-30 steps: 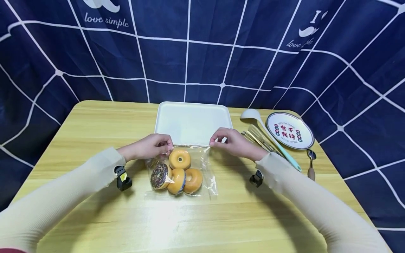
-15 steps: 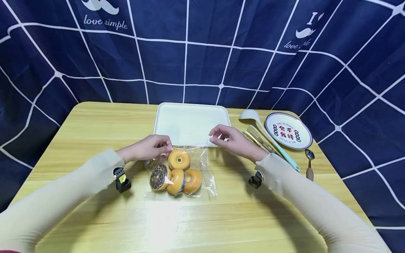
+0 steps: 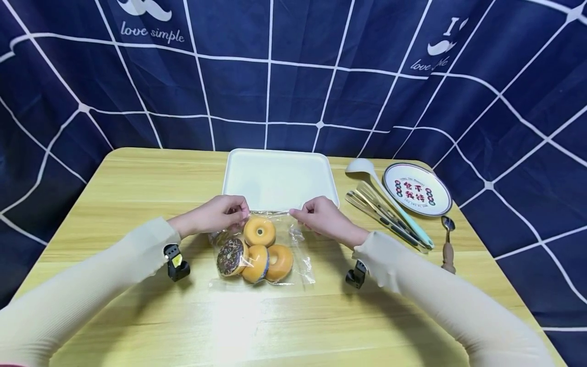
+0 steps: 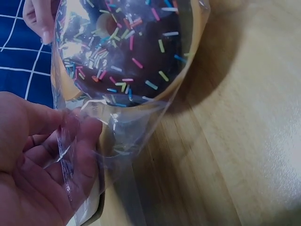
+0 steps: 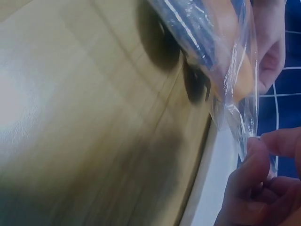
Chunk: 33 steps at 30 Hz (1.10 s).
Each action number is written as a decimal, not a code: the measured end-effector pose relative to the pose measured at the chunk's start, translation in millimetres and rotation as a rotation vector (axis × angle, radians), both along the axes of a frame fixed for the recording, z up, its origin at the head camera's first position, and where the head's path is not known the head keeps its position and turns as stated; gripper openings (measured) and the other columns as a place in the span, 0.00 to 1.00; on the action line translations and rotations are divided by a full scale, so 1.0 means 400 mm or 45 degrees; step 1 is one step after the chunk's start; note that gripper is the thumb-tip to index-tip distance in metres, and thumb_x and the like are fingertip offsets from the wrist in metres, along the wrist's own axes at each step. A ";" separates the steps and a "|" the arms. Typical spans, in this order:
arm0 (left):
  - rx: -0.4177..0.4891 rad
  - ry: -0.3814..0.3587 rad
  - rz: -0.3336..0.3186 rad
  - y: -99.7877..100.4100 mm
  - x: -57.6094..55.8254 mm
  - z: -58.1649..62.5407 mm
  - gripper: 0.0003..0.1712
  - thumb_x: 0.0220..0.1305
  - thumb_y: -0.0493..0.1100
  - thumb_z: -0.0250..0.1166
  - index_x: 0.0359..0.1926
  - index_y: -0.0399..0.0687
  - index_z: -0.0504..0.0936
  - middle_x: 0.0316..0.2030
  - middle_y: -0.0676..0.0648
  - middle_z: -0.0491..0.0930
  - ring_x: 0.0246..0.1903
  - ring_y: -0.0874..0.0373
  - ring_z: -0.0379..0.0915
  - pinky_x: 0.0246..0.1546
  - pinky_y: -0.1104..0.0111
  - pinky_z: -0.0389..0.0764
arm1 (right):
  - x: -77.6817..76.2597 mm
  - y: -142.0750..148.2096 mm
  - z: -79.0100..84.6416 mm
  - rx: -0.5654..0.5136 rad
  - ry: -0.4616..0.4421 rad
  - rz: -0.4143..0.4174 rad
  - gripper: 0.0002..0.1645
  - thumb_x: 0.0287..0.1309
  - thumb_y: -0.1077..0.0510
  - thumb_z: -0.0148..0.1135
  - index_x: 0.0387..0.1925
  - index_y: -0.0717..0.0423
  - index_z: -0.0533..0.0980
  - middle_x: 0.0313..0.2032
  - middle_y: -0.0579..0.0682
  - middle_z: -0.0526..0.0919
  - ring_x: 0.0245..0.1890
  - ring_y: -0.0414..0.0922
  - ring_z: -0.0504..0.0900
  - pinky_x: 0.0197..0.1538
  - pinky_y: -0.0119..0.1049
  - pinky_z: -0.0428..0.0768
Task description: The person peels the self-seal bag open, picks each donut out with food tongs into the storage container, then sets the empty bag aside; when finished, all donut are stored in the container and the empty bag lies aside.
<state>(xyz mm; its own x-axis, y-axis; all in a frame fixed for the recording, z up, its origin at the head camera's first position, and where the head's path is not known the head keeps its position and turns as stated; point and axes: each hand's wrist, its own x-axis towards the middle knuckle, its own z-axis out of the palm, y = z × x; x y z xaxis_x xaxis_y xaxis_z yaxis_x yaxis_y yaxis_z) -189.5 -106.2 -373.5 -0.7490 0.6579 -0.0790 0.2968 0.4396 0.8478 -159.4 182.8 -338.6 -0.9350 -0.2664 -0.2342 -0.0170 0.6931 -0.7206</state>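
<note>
A clear plastic bag (image 3: 302, 272) of several doughnuts lies on the table, its top edge toward the tray. Inside are a chocolate doughnut (image 3: 230, 256) with coloured sprinkles, a plain doughnut (image 3: 254, 239) near the top edge, another plain one (image 3: 285, 266) at right, and a doughnut with a blue face (image 3: 252, 263) tilted between them. My left hand (image 3: 219, 214) pinches the bag's upper left corner; in the left wrist view its fingers show through the film. My right hand (image 3: 325, 219) pinches the top edge near its right end, thumb against forefinger in the right wrist view.
A white tray (image 3: 279, 178) lies just beyond the bag, touching or very near its top edge. To the right lie gold-coloured utensils (image 3: 378, 209), a white ladle (image 3: 361, 165) with a green handle, a printed plate (image 3: 415, 208) and a spoon (image 3: 448, 247). Dark blue cloth (image 3: 238, 92) hangs behind.
My right hand loosened at the bag's upper right corner, then shifted left and nearer along the top edge and pinches there now. The left hand and the doughnuts have stayed put.
</note>
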 end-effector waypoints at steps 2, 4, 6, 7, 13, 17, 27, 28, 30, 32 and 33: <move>0.000 0.007 -0.001 0.001 0.001 0.000 0.06 0.76 0.30 0.53 0.40 0.34 0.77 0.30 0.44 0.80 0.27 0.58 0.75 0.29 0.71 0.82 | -0.002 -0.002 -0.003 -0.034 -0.033 -0.022 0.25 0.74 0.50 0.62 0.20 0.57 0.75 0.12 0.41 0.69 0.11 0.37 0.63 0.18 0.27 0.63; -0.008 0.012 0.005 0.001 0.001 0.000 0.06 0.76 0.30 0.53 0.41 0.34 0.77 0.30 0.44 0.80 0.26 0.58 0.76 0.29 0.71 0.83 | -0.004 -0.001 -0.005 -0.064 -0.056 -0.029 0.21 0.73 0.53 0.62 0.23 0.58 0.76 0.13 0.43 0.71 0.11 0.37 0.64 0.18 0.27 0.62; -0.023 0.019 0.013 0.000 0.002 0.000 0.07 0.77 0.31 0.54 0.41 0.35 0.77 0.30 0.44 0.81 0.26 0.58 0.76 0.29 0.71 0.84 | -0.005 0.002 -0.006 -0.082 -0.066 -0.022 0.18 0.72 0.55 0.62 0.25 0.58 0.78 0.15 0.45 0.73 0.12 0.37 0.66 0.18 0.26 0.62; -0.030 0.021 0.015 -0.001 0.002 0.000 0.07 0.77 0.32 0.54 0.41 0.35 0.77 0.30 0.43 0.81 0.26 0.58 0.77 0.29 0.70 0.85 | -0.006 0.005 -0.005 -0.082 -0.064 -0.011 0.17 0.72 0.56 0.62 0.26 0.58 0.78 0.15 0.45 0.73 0.12 0.37 0.66 0.18 0.26 0.63; -0.032 0.007 0.014 -0.006 0.002 -0.003 0.07 0.79 0.33 0.55 0.41 0.36 0.77 0.31 0.43 0.81 0.27 0.58 0.78 0.30 0.70 0.86 | -0.008 0.034 0.003 -0.096 -0.072 0.090 0.17 0.73 0.57 0.61 0.30 0.66 0.78 0.13 0.42 0.70 0.14 0.39 0.67 0.20 0.27 0.61; -0.009 -0.008 -0.004 -0.008 0.000 -0.004 0.06 0.79 0.34 0.56 0.41 0.36 0.77 0.31 0.44 0.80 0.27 0.57 0.77 0.29 0.70 0.85 | -0.011 0.057 0.003 -0.104 -0.097 0.146 0.19 0.73 0.56 0.60 0.25 0.62 0.75 0.11 0.41 0.69 0.15 0.38 0.65 0.21 0.28 0.60; 0.004 0.061 -0.024 -0.011 -0.001 -0.010 0.07 0.78 0.33 0.56 0.40 0.36 0.77 0.31 0.44 0.79 0.28 0.58 0.73 0.29 0.72 0.80 | -0.019 0.103 -0.002 -0.101 -0.150 0.245 0.18 0.74 0.56 0.60 0.34 0.70 0.77 0.13 0.41 0.69 0.16 0.37 0.67 0.21 0.27 0.61; -0.002 0.083 -0.024 -0.010 -0.002 -0.010 0.07 0.78 0.33 0.56 0.39 0.37 0.78 0.30 0.44 0.79 0.28 0.58 0.72 0.30 0.72 0.80 | -0.021 0.105 0.000 -0.104 -0.156 0.257 0.18 0.74 0.57 0.60 0.34 0.71 0.76 0.14 0.41 0.69 0.16 0.37 0.67 0.21 0.26 0.62; -0.012 0.129 -0.025 -0.009 -0.002 -0.009 0.07 0.78 0.34 0.57 0.39 0.39 0.78 0.30 0.45 0.80 0.30 0.59 0.73 0.34 0.71 0.79 | -0.023 0.110 0.006 -0.103 -0.165 0.279 0.18 0.73 0.57 0.60 0.34 0.72 0.76 0.15 0.41 0.70 0.16 0.37 0.68 0.22 0.26 0.63; -0.019 0.166 -0.025 -0.008 -0.003 -0.008 0.07 0.77 0.34 0.58 0.38 0.40 0.79 0.31 0.45 0.81 0.32 0.59 0.74 0.39 0.68 0.79 | -0.028 0.115 0.011 -0.109 -0.185 0.304 0.17 0.73 0.58 0.60 0.35 0.73 0.76 0.15 0.42 0.70 0.17 0.38 0.69 0.23 0.27 0.65; -0.021 0.175 -0.023 -0.008 -0.003 -0.008 0.07 0.77 0.34 0.58 0.38 0.40 0.79 0.31 0.45 0.81 0.33 0.59 0.74 0.42 0.67 0.80 | -0.032 0.118 0.012 -0.106 -0.191 0.322 0.17 0.73 0.59 0.60 0.35 0.73 0.76 0.16 0.42 0.70 0.17 0.38 0.69 0.24 0.28 0.67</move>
